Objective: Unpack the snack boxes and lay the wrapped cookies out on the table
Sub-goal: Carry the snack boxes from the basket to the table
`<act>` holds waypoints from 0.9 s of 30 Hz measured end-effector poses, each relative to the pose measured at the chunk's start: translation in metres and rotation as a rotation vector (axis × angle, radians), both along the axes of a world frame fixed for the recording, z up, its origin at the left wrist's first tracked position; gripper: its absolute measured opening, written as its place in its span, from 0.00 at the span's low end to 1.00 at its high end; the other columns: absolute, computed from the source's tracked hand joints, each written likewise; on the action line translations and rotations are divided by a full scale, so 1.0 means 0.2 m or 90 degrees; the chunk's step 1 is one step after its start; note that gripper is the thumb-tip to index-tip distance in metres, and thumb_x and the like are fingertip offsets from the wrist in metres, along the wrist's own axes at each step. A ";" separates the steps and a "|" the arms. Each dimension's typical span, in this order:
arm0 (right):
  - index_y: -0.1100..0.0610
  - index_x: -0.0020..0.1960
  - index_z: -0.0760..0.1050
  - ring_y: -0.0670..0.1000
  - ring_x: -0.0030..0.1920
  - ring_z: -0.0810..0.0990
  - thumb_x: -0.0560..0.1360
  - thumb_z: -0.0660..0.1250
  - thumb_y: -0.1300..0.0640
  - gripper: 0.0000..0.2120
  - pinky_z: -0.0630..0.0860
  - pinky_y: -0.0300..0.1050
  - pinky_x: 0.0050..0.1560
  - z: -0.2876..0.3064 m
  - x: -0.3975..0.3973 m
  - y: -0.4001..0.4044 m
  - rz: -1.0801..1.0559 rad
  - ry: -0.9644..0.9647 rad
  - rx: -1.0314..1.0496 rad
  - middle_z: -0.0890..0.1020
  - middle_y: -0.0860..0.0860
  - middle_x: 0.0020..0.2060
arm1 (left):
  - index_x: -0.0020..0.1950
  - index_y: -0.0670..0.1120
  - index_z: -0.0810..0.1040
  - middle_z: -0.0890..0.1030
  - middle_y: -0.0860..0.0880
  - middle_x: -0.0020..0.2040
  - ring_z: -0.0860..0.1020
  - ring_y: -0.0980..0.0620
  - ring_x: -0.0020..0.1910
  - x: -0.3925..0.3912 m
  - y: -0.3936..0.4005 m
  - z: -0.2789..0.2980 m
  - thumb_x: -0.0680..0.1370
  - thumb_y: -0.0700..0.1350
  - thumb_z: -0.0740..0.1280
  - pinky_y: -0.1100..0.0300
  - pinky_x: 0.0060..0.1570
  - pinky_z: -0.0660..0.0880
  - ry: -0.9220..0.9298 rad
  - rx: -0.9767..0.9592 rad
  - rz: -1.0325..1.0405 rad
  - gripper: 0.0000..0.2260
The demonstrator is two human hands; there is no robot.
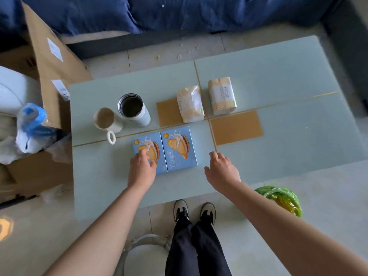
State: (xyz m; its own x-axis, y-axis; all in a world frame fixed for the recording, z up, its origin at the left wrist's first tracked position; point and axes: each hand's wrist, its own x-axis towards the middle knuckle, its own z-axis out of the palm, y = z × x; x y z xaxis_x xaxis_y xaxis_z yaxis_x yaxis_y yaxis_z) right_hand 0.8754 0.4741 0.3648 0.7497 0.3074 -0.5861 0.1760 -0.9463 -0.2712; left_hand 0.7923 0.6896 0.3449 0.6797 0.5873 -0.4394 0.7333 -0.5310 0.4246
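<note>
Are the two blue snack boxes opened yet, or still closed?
Closed, as far as the view shows: both blue snack boxes lie flat, side by side, no flaps raised, no wrapped cookies out. The left hand rests on the left one.

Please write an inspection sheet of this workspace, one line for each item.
Surface: pale green table with tan patches.
Job's things: two blue snack boxes lying flat, side by side, closed; no wrapped cookies out.
Clutter: mug, open steel tumbler, two tissue packs.
Grips: left hand fingers on the left box; right hand open, beside the right box, touching nothing.
Cables: nothing seen.
Surroundings: cardboard box at left, blue sofa behind, green bag on the floor.
</note>
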 end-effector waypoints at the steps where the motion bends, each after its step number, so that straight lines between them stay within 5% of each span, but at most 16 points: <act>1: 0.58 0.67 0.65 0.57 0.61 0.72 0.79 0.58 0.55 0.17 0.68 0.47 0.47 0.07 0.00 -0.03 0.014 -0.016 0.003 0.73 0.55 0.62 | 0.67 0.38 0.71 0.79 0.40 0.58 0.72 0.38 0.60 0.01 -0.05 0.07 0.78 0.37 0.65 0.50 0.60 0.67 -0.010 0.000 -0.028 0.17; 12: 0.59 0.66 0.67 0.57 0.61 0.72 0.80 0.58 0.54 0.16 0.70 0.48 0.56 0.60 -0.28 -0.49 -0.051 -0.099 -0.005 0.74 0.55 0.61 | 0.71 0.43 0.69 0.77 0.45 0.62 0.70 0.42 0.64 0.09 -0.60 0.54 0.80 0.41 0.62 0.50 0.59 0.69 -0.032 -0.008 -0.298 0.19; 17: 0.59 0.66 0.68 0.58 0.62 0.73 0.78 0.59 0.53 0.18 0.71 0.49 0.60 0.68 -0.51 -0.68 -0.173 -0.113 -0.035 0.75 0.55 0.60 | 0.70 0.45 0.70 0.79 0.45 0.60 0.72 0.42 0.64 0.08 -0.80 0.61 0.81 0.43 0.60 0.51 0.57 0.72 0.012 -0.004 -0.469 0.17; 23: 0.59 0.57 0.71 0.59 0.56 0.74 0.77 0.57 0.58 0.11 0.70 0.49 0.52 0.79 -0.84 -0.93 -0.356 -0.108 -0.062 0.77 0.56 0.54 | 0.69 0.48 0.71 0.80 0.46 0.60 0.73 0.44 0.63 0.03 -1.11 0.74 0.80 0.48 0.60 0.52 0.57 0.70 0.015 0.050 -0.702 0.17; 27: 0.59 0.61 0.70 0.58 0.58 0.74 0.78 0.58 0.55 0.14 0.70 0.49 0.56 0.86 -1.12 -1.13 -0.485 -0.106 -0.071 0.76 0.56 0.57 | 0.69 0.48 0.71 0.80 0.47 0.60 0.73 0.45 0.63 -0.06 -1.41 0.87 0.80 0.49 0.61 0.52 0.58 0.70 -0.016 0.052 -0.823 0.18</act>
